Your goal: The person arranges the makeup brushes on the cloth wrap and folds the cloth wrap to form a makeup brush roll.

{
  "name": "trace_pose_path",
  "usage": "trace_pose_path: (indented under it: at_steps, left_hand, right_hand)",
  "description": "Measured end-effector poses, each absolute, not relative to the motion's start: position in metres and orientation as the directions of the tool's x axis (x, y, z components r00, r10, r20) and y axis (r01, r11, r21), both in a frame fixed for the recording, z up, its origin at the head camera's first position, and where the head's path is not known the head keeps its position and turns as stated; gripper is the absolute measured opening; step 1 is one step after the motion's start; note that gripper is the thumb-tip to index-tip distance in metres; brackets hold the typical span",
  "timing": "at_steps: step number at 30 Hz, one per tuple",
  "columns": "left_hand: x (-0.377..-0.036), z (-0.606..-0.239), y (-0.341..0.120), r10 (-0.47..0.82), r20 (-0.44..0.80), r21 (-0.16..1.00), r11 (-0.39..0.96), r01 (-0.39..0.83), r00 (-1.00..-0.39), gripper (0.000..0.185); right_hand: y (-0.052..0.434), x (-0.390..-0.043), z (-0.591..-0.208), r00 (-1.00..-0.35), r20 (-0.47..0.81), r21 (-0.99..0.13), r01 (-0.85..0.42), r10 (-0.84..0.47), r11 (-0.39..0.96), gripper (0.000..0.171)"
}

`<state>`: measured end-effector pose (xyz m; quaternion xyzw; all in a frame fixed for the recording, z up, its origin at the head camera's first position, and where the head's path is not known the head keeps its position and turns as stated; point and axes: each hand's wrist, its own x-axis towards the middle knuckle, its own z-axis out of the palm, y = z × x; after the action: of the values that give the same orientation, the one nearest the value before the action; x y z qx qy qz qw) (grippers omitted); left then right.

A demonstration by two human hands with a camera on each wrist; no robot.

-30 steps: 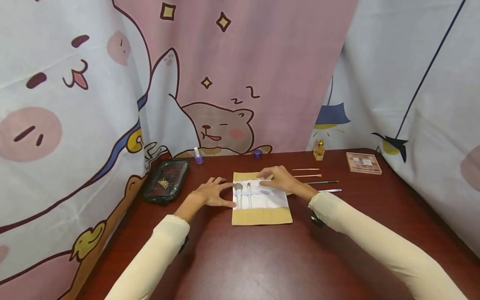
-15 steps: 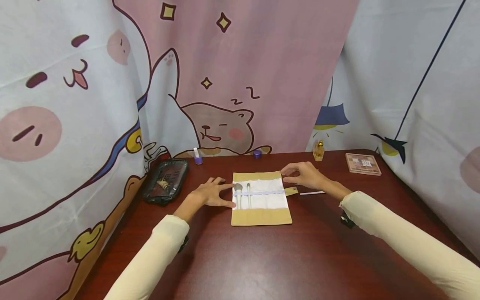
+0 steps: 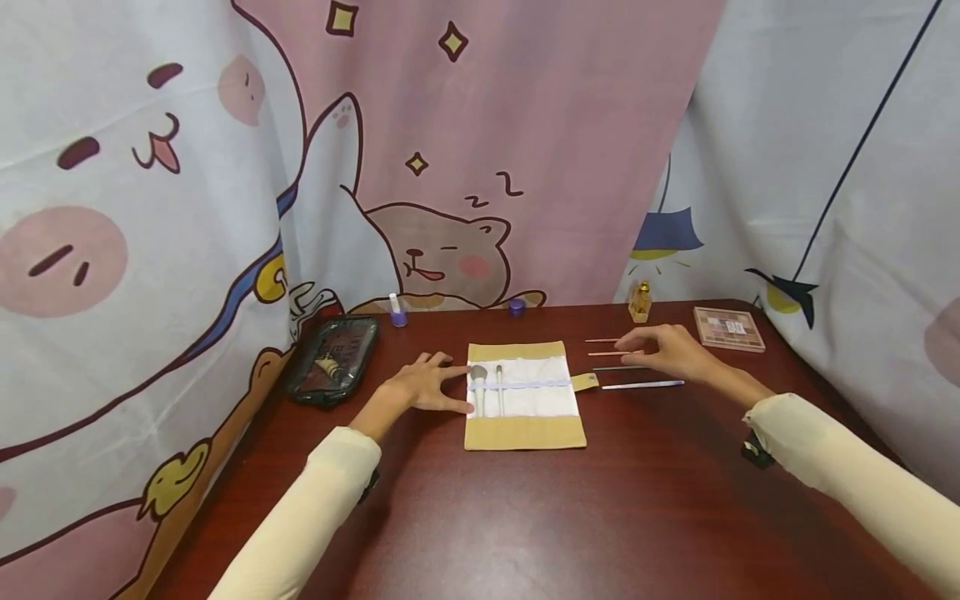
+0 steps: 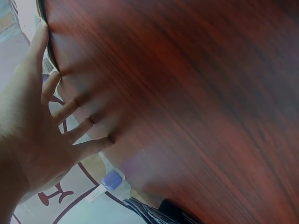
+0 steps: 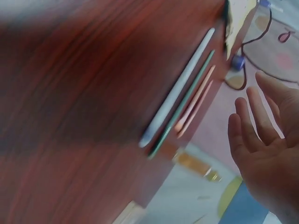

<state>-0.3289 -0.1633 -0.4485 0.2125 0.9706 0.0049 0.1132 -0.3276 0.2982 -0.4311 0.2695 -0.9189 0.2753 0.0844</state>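
Observation:
A tan and white fabric brush roll (image 3: pixel 525 433) lies unfolded on the table. Two makeup brushes sit in its left part: a wide-headed one (image 3: pixel 478 375) and a slimmer one (image 3: pixel 500 393). My left hand (image 3: pixel 420 386) has its fingers spread, thumb and forefinger touching the roll's left edge. Over the slim tools right of the roll hovers my right hand (image 3: pixel 672 354), fingers loosely bent and holding nothing. Those tools lie side by side: a white stick (image 5: pixel 180 88), a green one (image 5: pixel 184 103) and two pinkish ones, the nearer (image 5: pixel 196 98) thicker at one end.
A black tray or pouch (image 3: pixel 333 358) with a small item inside is at the left. Along the back stand a purple nail polish bottle (image 3: pixel 397 312), a purple jar (image 3: pixel 516 307) and a gold perfume bottle (image 3: pixel 640 304). An eyeshadow palette (image 3: pixel 729 328) lies far right.
My right hand has moved rightward from above the brush roll, past its right edge, to over the slim tools. The left hand has stayed at the roll's left edge.

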Motion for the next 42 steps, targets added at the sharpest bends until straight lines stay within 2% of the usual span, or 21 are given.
trace_pose_path:
  at_steps: [8,21,32,42]
  left_hand:
    - [-0.330,-0.450,-0.163,0.417,-0.218,0.051,0.908,0.417,-0.882,0.092]
    - [-0.330,-0.447,-0.158,0.442,-0.227,0.054,0.896,0.442,-0.868,0.091]
    - [-0.332,-0.446,-0.158,0.430,-0.230,0.039,0.900,0.434,-0.873,0.092]
    - [-0.329,-0.447,-0.163,0.411,-0.239,0.044,0.910,0.413,-0.880,0.093]
  right_hand:
    - [0.334,-0.321,-0.442,-0.835,0.302,-0.468,-0.551,-0.461,0.691,0.022]
    - [0.370,-0.312,-0.460,-0.863,0.251,-0.473,-0.504,-0.438,0.722,0.023]
    - [0.382,-0.314,-0.471,-0.925,0.135,-0.413,-0.377,-0.354,0.829,0.026]
    - [0.379,-0.314,-0.476,-0.905,0.178,-0.401,-0.425,-0.386,0.811,0.012]
